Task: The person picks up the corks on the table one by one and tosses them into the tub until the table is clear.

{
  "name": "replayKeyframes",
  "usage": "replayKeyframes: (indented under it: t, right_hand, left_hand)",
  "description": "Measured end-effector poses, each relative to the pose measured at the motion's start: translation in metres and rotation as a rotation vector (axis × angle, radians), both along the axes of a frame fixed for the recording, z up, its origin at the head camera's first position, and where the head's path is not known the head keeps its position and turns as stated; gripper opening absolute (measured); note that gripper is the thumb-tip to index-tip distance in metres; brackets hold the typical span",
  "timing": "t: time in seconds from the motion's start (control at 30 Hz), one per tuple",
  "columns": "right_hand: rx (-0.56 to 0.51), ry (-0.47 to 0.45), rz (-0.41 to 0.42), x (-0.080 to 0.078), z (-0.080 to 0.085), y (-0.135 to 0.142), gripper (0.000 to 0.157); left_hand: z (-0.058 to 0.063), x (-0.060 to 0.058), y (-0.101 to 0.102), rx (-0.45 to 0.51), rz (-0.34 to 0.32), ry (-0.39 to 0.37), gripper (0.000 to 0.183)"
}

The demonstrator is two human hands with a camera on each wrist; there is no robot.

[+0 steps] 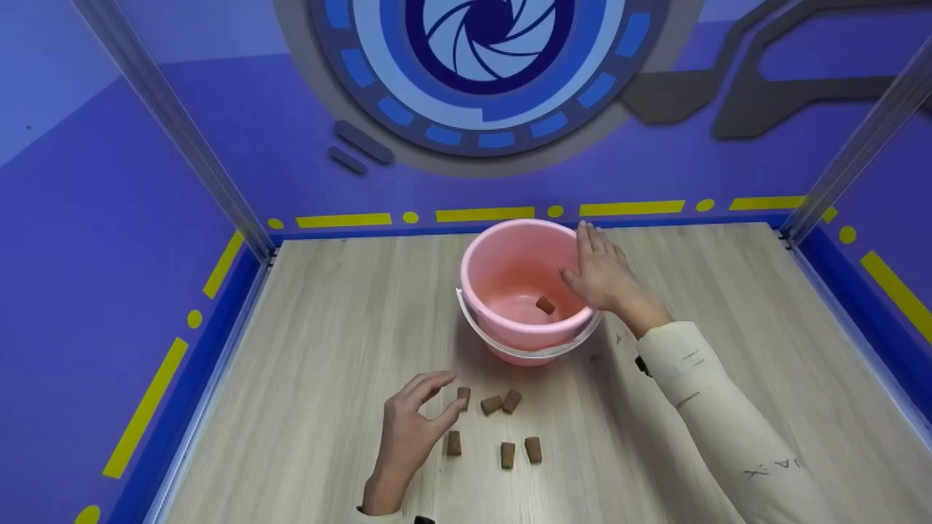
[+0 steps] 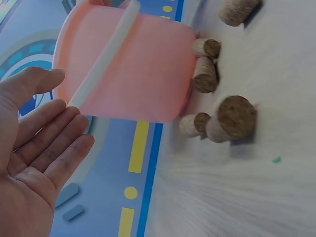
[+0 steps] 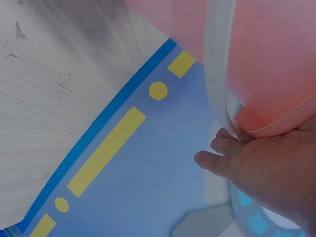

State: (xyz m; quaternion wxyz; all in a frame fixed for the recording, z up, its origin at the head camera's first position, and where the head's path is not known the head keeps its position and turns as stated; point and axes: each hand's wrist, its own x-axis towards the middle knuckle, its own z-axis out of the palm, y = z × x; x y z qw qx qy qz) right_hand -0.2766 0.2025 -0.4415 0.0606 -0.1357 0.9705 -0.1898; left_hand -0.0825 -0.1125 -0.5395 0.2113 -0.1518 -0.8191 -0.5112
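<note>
A pink bucket (image 1: pixel 528 329) stands upright near the back wall, its white handle (image 1: pixel 539 354) hanging down in front. One brown cork (image 1: pixel 545 305) lies on the bucket floor. My right hand (image 1: pixel 604 276) rests against the right side of the rim, fingers straight and thumb spread over the opening; the right wrist view shows the palm (image 3: pixel 276 160) by the rim. In front of the bucket, my left hand (image 1: pixel 411 429) hovers with thumb and fingers apart, holding nothing. Beside it on the table are several corks, including one (image 1: pixel 464 398) near the fingertips and another (image 1: pixel 454 443) below the thumb.
The light wood table (image 1: pixel 335 349) is bounded by a blue back wall (image 1: pixel 233 145) and side walls with yellow dashes. More corks (image 1: pixel 507 455) lie to the right of my left hand. A tiny green speck (image 2: pixel 276 159) shows in the left wrist view.
</note>
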Motion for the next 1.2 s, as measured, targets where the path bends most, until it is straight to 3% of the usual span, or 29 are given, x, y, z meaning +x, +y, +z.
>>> replayKeyframes:
  t: [0.37,0.77,1.2]
  right_hand:
    - [-0.004,-0.012,-0.005,0.000,0.000,0.001,0.089]
    - [-0.010,-0.013,-0.016,0.002,0.001,0.000,0.090]
    - [-0.011,0.001,-0.004,0.000,0.000,-0.001,0.089]
  left_hand:
    - [-0.015,0.010,-0.001,-0.022,-0.014,-0.129,0.033]
    - [-0.021,0.012,-0.001,-0.053,-0.042,-0.166,0.038]
    - [-0.037,0.016,-0.005,-0.153,-0.118,-0.236,0.036]
